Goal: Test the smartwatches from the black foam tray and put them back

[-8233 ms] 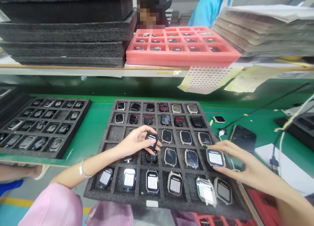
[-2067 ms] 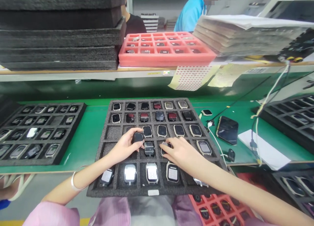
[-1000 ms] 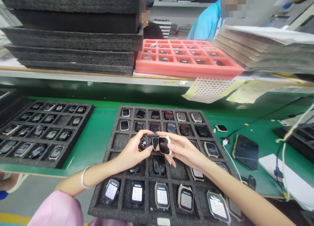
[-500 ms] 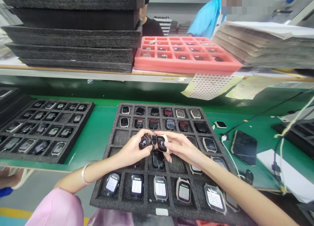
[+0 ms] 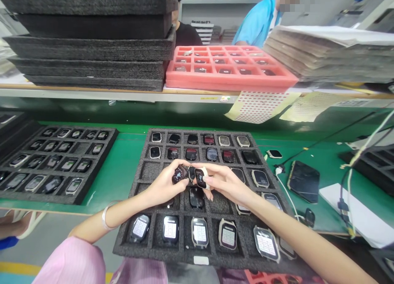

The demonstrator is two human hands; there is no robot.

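Note:
Above the middle of a black foam tray, my two hands are close together. My left hand is closed on a dark smartwatch whose screen is lit. In my right hand is a smartwatch with a light case, also lit, its screen touched by a fingertip. A small dark piece between the two watches is too unclear to name. Below the hands a black smartwatch lies in its compartment. Along the tray's near row, several watches, such as this silver one, show white screens.
Another foam tray of watches lies at the left. A phone, a white cable and a small watch body are at the right. The shelf ahead carries stacked black trays and a pink foam tray; people stand behind.
Both hands keep their hold on the two watches, almost in place. The view has shifted slightly, and the person in blue behind the shelf has moved a little.

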